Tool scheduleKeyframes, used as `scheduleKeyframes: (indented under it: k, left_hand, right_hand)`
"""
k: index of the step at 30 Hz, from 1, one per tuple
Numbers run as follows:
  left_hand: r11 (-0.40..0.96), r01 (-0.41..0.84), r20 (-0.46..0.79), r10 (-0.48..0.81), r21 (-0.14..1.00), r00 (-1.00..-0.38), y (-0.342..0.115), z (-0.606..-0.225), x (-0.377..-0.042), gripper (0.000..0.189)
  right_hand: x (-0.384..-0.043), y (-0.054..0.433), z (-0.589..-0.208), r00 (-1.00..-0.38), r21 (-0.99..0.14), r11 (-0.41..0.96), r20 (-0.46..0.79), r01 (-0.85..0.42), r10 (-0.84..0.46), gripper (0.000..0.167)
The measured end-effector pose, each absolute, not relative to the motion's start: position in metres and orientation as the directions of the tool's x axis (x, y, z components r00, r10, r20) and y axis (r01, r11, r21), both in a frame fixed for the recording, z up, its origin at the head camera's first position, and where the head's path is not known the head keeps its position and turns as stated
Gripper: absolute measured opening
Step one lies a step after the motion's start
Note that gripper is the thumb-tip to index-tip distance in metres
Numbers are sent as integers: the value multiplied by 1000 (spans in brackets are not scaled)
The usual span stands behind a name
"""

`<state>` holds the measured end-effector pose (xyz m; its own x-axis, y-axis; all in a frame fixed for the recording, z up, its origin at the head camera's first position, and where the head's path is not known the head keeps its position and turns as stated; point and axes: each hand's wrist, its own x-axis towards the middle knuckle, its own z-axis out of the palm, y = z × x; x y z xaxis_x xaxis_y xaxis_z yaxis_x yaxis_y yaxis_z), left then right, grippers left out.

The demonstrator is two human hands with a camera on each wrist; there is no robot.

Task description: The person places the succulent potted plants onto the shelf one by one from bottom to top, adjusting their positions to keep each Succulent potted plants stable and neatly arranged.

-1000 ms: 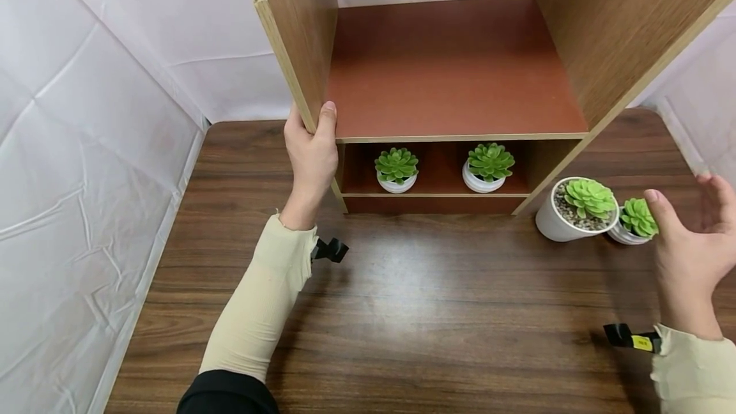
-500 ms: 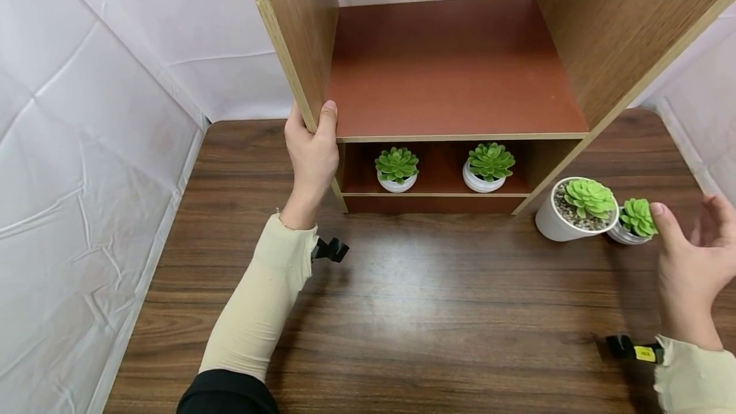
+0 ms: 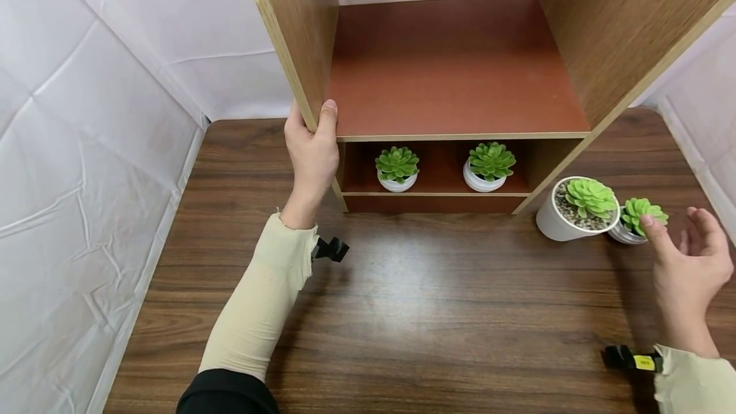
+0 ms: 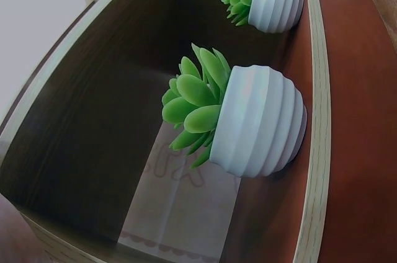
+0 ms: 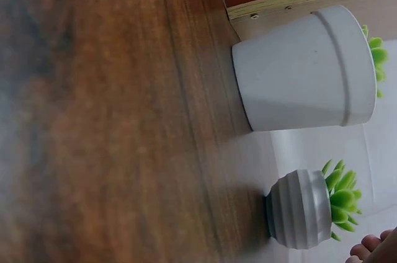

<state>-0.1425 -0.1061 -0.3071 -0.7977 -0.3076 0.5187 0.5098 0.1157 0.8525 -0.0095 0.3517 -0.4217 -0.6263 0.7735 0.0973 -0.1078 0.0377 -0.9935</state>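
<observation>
My left hand (image 3: 313,161) grips the front edge of the left side panel (image 3: 305,37) of a wooden shelf unit, thumb on its inner face. In the lower compartment stand two small succulents in white ribbed pots, the left succulent (image 3: 397,168) and the right succulent (image 3: 490,167); the left wrist view shows the nearer pot (image 4: 260,120) close up. My right hand (image 3: 690,267) holds nothing, fingers loosely bent, beside another small potted succulent (image 3: 637,219). Its thumb overlaps the leaves in the head view. In the right wrist view, fingertips (image 5: 366,247) show just past that plant's leaves.
A larger white pot with a succulent (image 3: 577,209) stands between the shelf's right side panel (image 3: 644,30) and the small plant. The wider red-brown shelf board (image 3: 454,75) lies above the lower compartment. White sheeting (image 3: 75,165) surrounds the brown wood-grain table (image 3: 414,312).
My right hand has come down and then shifted left, so its thumb now overlaps the small succulent's leaves. The left hand stays on the side panel, and the pots have not moved.
</observation>
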Motion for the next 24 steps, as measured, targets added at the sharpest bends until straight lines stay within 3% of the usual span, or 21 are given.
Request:
scheduleKeyframes:
  k: [15,24]
  left_hand:
    - [124,509,521,-294,852,-801,-106,-306,-143,13]
    - [111,479,489,-299,871,-819,-107,-306,-141,9]
  right_hand:
    - [-10,352,-429,-665,-987,-117,-15,-110,747,68]
    - [-9,350,-431,-674,-989,-147,-115,10,730,82]
